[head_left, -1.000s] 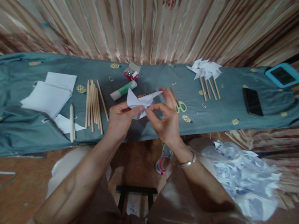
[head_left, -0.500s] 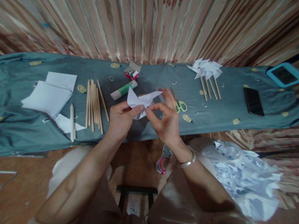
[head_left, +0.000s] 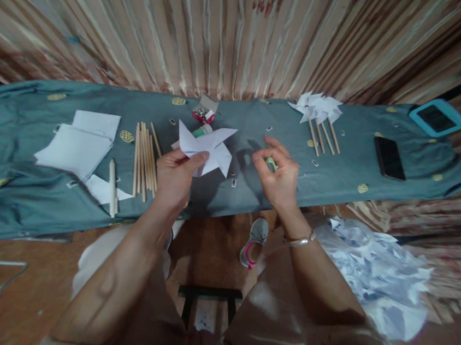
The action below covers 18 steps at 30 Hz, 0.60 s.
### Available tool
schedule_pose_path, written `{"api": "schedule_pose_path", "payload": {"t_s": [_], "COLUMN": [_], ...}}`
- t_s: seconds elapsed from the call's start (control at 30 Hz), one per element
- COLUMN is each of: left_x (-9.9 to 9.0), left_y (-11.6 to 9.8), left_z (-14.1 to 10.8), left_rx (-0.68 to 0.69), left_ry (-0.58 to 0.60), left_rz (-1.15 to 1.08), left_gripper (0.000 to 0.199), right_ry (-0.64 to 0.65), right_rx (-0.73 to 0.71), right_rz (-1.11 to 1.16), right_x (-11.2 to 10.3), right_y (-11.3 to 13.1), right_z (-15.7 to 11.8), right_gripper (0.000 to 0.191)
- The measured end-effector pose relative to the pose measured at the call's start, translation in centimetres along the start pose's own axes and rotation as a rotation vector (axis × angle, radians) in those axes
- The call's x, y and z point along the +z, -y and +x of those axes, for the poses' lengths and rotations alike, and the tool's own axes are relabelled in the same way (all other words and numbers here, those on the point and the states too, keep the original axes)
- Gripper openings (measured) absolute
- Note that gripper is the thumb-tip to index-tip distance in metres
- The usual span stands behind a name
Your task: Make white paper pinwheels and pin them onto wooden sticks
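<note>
My left hand (head_left: pixel 178 175) is closed on a folded white paper pinwheel (head_left: pixel 216 150), with the thumb pressing near its centre. The pinwheel's pointed blades spread out above the table, and no stick shows on it. Off to the right, my right hand (head_left: pixel 279 175) is apart from the paper, thumb and forefinger brought together in a pinch. What the pinch holds, if anything, is too small to tell. Through the ring of those fingers shows a green handle of the scissors (head_left: pixel 271 163), the rest mostly covered. Behind the pinwheel, a green-and-white glue stick (head_left: pixel 202 130) is partly hidden.
Wooden sticks (head_left: pixel 143 158), white paper sheets (head_left: pixel 74 148) and a white pen (head_left: pixel 111 187) lie left. A small box (head_left: pixel 204 112) stands at the back. Finished pinwheels (head_left: pixel 317 107), a phone (head_left: pixel 389 157) and a blue-framed device (head_left: pixel 438 116) lie right. A bag of paper pieces (head_left: pixel 376 270) is below.
My hands have separated: the right let go of the paper and moved right, over the scissors. The left shifted slightly left with the pinwheel, which now faces up more fully.
</note>
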State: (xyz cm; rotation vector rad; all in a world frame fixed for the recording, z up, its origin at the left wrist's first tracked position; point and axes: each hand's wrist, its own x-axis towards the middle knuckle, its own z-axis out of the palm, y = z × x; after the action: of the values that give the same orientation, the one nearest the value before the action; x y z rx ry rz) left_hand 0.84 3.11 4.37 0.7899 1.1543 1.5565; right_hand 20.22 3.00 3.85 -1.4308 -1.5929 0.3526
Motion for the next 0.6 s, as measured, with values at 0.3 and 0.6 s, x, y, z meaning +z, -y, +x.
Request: {"api": "schedule_pose_path", "payload": {"t_s": [0.3, 0.6], "left_x": [-0.7, -1.0], "left_y": [-0.7, -0.6], "left_z": [0.4, 0.4], "left_rx": [0.018, 0.024], "left_ry": [-0.042, -0.052], "left_rz": [0.037, 0.051], "left_gripper": [0.014, 0.015], "right_ry": [0.434, 0.427], "right_rx": [0.008, -0.067], "right_rz": [-0.28, -0.326], "right_x": [1.5, 3.5], "right_y": [-1.6, -1.5], "right_z": [-1.0, -1.4], "right_gripper": [0.017, 0.013]}}
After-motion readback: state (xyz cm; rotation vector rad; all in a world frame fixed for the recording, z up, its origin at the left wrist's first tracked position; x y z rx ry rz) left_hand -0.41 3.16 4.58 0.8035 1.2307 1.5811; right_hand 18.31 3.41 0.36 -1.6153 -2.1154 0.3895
